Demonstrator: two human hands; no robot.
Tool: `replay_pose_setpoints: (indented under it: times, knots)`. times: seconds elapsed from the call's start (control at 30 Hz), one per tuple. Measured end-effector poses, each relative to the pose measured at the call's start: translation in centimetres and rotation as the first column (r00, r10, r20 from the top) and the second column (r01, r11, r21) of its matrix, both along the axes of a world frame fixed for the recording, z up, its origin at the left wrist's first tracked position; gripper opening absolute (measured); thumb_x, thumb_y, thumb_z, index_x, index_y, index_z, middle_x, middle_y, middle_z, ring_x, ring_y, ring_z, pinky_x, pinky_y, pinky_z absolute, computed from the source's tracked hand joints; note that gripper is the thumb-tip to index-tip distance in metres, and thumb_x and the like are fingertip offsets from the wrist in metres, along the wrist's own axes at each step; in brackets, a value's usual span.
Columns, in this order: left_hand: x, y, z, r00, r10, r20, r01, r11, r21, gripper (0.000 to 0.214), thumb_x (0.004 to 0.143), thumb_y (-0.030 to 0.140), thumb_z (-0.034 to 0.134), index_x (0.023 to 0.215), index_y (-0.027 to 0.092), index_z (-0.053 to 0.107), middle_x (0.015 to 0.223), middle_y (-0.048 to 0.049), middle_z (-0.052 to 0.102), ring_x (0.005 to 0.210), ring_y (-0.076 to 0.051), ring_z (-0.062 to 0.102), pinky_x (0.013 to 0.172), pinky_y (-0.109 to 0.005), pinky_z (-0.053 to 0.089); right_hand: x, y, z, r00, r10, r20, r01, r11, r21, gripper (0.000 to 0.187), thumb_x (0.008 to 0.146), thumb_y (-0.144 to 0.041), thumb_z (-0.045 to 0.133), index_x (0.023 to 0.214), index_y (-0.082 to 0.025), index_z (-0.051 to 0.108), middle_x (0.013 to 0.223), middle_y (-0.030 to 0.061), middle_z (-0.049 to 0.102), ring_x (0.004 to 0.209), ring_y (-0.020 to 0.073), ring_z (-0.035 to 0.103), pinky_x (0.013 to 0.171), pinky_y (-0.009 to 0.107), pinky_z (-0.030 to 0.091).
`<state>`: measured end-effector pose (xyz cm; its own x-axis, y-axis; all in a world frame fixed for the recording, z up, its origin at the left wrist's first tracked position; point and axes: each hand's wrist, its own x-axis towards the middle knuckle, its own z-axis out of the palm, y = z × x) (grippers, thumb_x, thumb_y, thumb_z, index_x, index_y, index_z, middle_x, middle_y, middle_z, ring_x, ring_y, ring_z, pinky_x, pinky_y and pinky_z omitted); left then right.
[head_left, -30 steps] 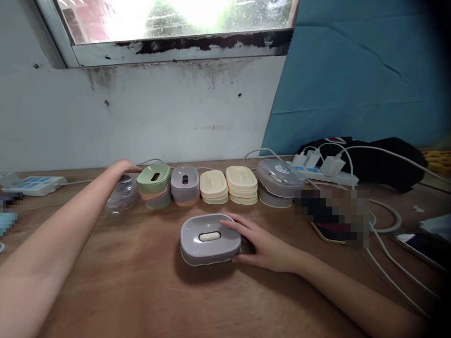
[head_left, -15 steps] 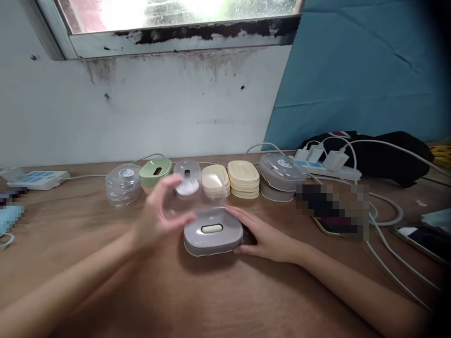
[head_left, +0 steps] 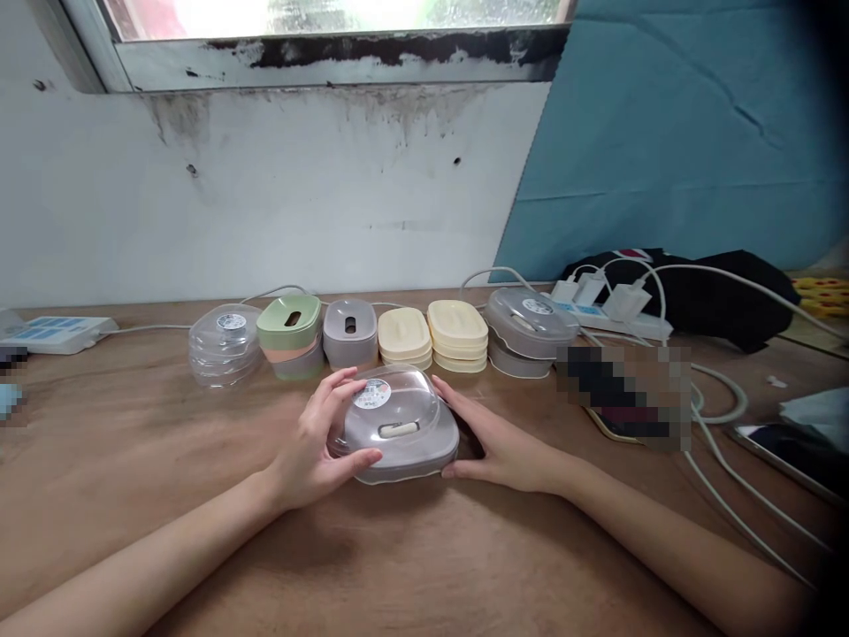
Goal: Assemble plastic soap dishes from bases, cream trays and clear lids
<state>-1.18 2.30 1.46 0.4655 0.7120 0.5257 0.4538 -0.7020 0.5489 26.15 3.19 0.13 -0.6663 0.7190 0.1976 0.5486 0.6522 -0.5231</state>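
A grey oval soap box (head_left: 424, 451) lies on the wooden table (head_left: 411, 566) in front of me. A clear domed lid (head_left: 388, 409) with a round sticker rests on top of it. My left hand (head_left: 318, 447) grips the lid's left edge, thumb at the front and fingers over the top. My right hand (head_left: 497, 447) presses against the grey box's right side, fingers curved round it.
Behind stands a row: a stack of clear lids (head_left: 224, 345), a green and pink stack (head_left: 290, 336), a grey box (head_left: 349, 332), two cream stacks (head_left: 431, 336), a clear-lidded grey box (head_left: 529, 332). A power strip (head_left: 610, 318) with cables and a phone (head_left: 789, 464) lie right.
My left hand took a clear lid from the stack at the back left, carried it toward me and set it over the grey box. My right hand stayed on the box.
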Motion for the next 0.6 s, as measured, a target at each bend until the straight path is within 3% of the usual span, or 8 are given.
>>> replay_pose_setpoints:
  times: [0.3,0.43,0.6]
  knots:
    - [-0.29,0.14,-0.42,0.998,-0.063,-0.007,0.063,0.998,0.019,0.062,0.085,0.044,0.05,0.139,0.028,0.025,0.142,-0.0114,0.022,0.129,-0.032,0.026,0.104,-0.048,0.028,-0.2,-0.01,0.25,1.0,0.001,0.0,-0.001,1.0,-0.004,0.101,0.075,-0.038,0.065,0.142,-0.023,-0.008,0.15,0.011,0.006,0.136,0.0256,0.011,0.109,0.048,0.019]
    - [-0.12,0.01,-0.62,0.989,-0.093,-0.111,0.094,0.995,0.01,0.068,0.083,0.045,0.053,0.14,0.032,0.019,0.144,-0.0104,0.016,0.129,-0.034,0.026,0.102,-0.05,0.029,-0.42,-0.19,0.38,1.0,-0.011,-0.021,0.011,1.0,-0.02,0.103,0.073,-0.035,0.067,0.142,-0.022,-0.007,0.15,0.0117,0.007,0.136,0.0259,0.013,0.108,0.048,0.02]
    - [0.22,-0.27,-0.49,0.949,-0.114,-0.292,0.099,0.993,-0.065,0.068,0.083,0.042,0.055,0.14,0.032,0.02,0.144,-0.0118,0.02,0.13,-0.034,0.026,0.101,-0.052,0.03,-0.4,-0.27,0.21,0.999,-0.044,-0.031,0.044,0.999,-0.03,0.104,0.073,-0.033,0.067,0.142,-0.024,-0.011,0.15,0.0128,0.006,0.136,0.0263,0.014,0.107,0.049,0.02]
